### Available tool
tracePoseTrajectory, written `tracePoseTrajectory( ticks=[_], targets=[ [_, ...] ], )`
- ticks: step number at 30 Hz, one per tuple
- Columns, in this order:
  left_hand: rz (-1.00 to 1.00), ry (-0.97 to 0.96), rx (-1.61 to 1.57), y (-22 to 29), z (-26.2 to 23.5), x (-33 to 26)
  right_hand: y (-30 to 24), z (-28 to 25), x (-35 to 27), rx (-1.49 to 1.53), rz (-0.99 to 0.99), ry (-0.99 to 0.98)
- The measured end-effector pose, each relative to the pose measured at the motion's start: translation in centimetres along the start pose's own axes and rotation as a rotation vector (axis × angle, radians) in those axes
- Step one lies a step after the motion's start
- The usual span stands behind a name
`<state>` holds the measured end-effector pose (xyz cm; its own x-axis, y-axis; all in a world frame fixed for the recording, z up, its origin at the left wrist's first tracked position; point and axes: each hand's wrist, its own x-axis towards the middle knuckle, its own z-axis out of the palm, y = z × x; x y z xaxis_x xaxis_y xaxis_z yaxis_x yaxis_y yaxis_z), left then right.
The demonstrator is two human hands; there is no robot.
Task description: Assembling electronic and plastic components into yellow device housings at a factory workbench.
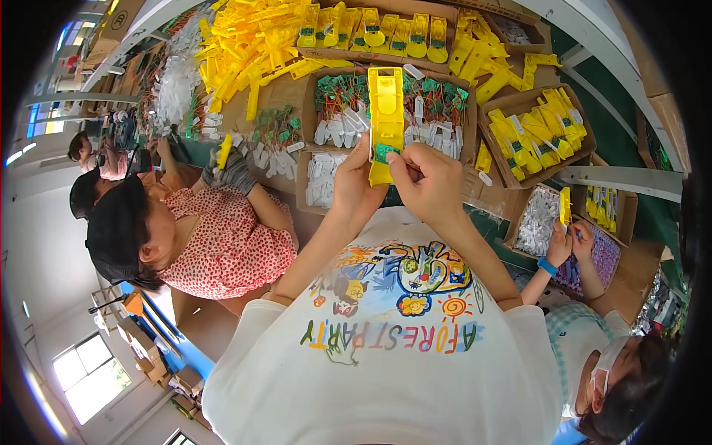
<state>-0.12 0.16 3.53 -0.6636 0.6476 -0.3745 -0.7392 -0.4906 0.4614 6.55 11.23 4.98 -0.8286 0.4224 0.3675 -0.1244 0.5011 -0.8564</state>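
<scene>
On the left, a co-worker in a red-spotted top (230, 241) held a small yellow piece (225, 151) in a grey-gloved hand (237, 173). Beyond that glove rose a heap of loose yellow parts (245, 41), and nearer the middle lay a cluster of green boards (278, 122) with thin wires and white pieces attached. Next came the person's left hand (354, 182), its fingers closed about the lower left edge of a long yellow casing (386, 111). The casing was raised in front of the chest, over the near side of a cardboard box (472, 119) of wired boards, its hollow side facing up toward the wearer. A little green circuit board (382, 152) sat in its lower part (slightly askew, by the look of it). The right hand (430, 182) was curled into a loose fist, thumb resting at the green circuit board; whether its hidden fingers also gripped the casing could not be told. Further right stood a carton (558, 167) filled with yellow units (538, 133), and beyond it a second co-worker, wearing a blue wristband (547, 266), held another yellow part (565, 206) upright in both hands.
</scene>
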Motion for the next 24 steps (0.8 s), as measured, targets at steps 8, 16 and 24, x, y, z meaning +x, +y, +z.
tracePoseTrajectory(
  ticks=[8,16,24],
  targets=[
    [0.178,0.026,0.388,-1.3,1.1,-0.7,2.0,0.3,0.0,0.527,0.392,-0.115],
    [0.525,-0.079,1.055,-1.9,0.7,-0.1,2.3,0.0,-0.5,0.668,0.516,-0.015],
    [0.598,-0.160,1.359,-1.0,0.2,0.1,3.0,-1.6,1.2,0.506,0.468,-0.151]
  ],
)
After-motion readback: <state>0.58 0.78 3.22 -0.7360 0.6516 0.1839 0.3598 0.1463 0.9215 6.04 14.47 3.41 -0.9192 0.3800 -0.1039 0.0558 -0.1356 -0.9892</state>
